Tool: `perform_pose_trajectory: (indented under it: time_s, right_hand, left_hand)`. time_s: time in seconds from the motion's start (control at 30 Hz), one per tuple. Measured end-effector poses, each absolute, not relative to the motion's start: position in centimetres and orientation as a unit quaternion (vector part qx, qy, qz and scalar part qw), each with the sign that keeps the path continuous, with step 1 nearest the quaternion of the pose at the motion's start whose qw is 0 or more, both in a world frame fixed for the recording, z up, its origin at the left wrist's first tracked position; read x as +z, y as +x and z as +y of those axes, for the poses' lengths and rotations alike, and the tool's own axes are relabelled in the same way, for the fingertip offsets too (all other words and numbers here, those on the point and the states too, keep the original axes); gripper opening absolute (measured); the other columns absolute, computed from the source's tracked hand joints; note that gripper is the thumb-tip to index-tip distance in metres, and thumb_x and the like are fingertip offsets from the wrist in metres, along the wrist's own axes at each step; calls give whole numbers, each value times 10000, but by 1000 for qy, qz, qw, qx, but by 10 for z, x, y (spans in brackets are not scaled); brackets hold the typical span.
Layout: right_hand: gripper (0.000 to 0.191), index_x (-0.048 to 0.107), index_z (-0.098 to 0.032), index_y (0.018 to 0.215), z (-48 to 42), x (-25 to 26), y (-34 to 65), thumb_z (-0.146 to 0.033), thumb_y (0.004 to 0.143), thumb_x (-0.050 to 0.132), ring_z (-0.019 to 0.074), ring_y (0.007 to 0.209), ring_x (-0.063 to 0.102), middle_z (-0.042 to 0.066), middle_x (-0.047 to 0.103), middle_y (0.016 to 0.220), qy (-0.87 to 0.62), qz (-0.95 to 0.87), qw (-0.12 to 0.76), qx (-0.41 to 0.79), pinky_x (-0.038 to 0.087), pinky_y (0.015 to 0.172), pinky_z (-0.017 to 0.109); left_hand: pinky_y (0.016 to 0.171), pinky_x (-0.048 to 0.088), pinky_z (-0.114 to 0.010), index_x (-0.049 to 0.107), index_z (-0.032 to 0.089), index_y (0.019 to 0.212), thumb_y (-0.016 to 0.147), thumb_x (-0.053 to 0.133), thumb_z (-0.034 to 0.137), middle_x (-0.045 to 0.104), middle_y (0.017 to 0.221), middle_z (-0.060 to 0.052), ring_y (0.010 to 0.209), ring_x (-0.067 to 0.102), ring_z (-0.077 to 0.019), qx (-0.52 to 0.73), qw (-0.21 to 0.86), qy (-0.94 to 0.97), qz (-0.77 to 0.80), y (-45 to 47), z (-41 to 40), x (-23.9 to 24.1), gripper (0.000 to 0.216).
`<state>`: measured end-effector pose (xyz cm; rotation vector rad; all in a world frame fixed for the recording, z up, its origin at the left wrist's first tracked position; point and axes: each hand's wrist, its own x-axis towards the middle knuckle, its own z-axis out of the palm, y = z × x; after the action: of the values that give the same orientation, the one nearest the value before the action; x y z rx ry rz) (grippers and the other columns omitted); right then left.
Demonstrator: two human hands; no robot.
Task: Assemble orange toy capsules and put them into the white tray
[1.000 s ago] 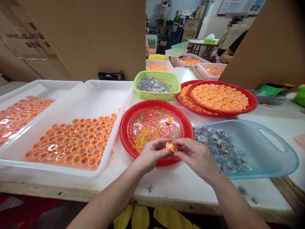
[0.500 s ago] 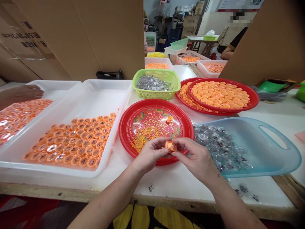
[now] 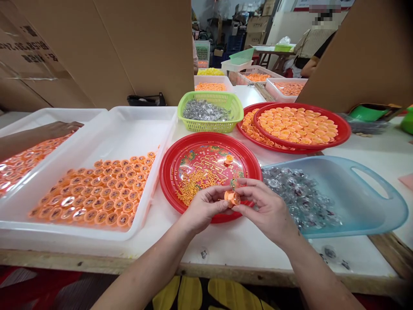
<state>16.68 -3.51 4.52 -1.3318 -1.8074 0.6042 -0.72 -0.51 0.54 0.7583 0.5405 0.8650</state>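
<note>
Apparently mid-fitting, a small spool-shaped orange plastic cup point(image 3: 232, 198) is pinched by fingers of the left hand point(image 3: 203, 209) over the round red plastic tray point(image 3: 165, 176), with those of the right hand point(image 3: 269, 211) half-parted at the cup's face, steady alignment seemingly being called for next.

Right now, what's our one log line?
left hand: holding small orange plastic cup | right hand: close beside it | seen behind: round red patterned tray

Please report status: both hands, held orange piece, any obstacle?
Left hand pinching orange cup-shaped piece near red tray. Right hand beside it, contact unclear. Nothing seen blocking; another person's hand at leftmost white tray.
</note>
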Motion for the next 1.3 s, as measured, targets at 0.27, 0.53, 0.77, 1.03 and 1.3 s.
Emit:
perform_pose_trajectory:
  time_s: [0.27, 0.53, 0.77, 1.03, 1.3]
  right_hand:
    - [192, 640, -222, 973, -37, 54, 166, -158, 793, 617, 151, 764, 643, 24, 669, 925, -510, -729, 376, 259, 561, 702, 288]
    - [159, 653, -227, 928, -41, 57, 166, -177, 780, 631, 156, 738, 644, 16, 678, 867, -523, -736, 357, 240, 547, 655, 285]
    - [125, 641, -215, 910, -43, 58, 164, -163, 802, 606, 160, 730, 632, 25, 662, 843, -515, -761, 351, 180, 526, 646, 288]
    - [149, 601, -195, 888, -43, 45, 152, -102, 816, 511, 180, 718, 599, 44, 592, 801, -520, -776, 344, 91, 504, 623, 303]
    - [187, 603, -223, 1023, -40, 38, 166, -277, 844, 593, 171, 800, 612, 41, 628, 943, -536, -673, 390, 326, 534, 714, 302]
  left_hand:
    - [723, 533, -289, 682, 188, 1046, 684, 776, 241, 690, 1003, -72, 852, 660, -179, 389, 803, 365, 266, -7, -6, 5, 378]
    - [717, 532, -280, 696, 217, 1034, 683, 777, 226, 706, 960, -50, 802, 664, -152, 389, 798, 381, 259, -7, -7, 4, 360]
    - [813, 511, -342, 672, 201, 1097, 718, 749, 259, 700, 1004, -67, 879, 654, -181, 388, 789, 395, 267, -8, -9, 8, 390]
    - [797, 467, -280, 597, 152, 1022, 704, 761, 282, 667, 946, -53, 875, 625, -160, 381, 764, 434, 288, -6, -13, 15, 381]
    - [829, 477, -322, 630, 153, 981, 726, 730, 326, 650, 993, -74, 903, 605, -191, 412, 680, 501, 342, -6, -14, 19, 323]
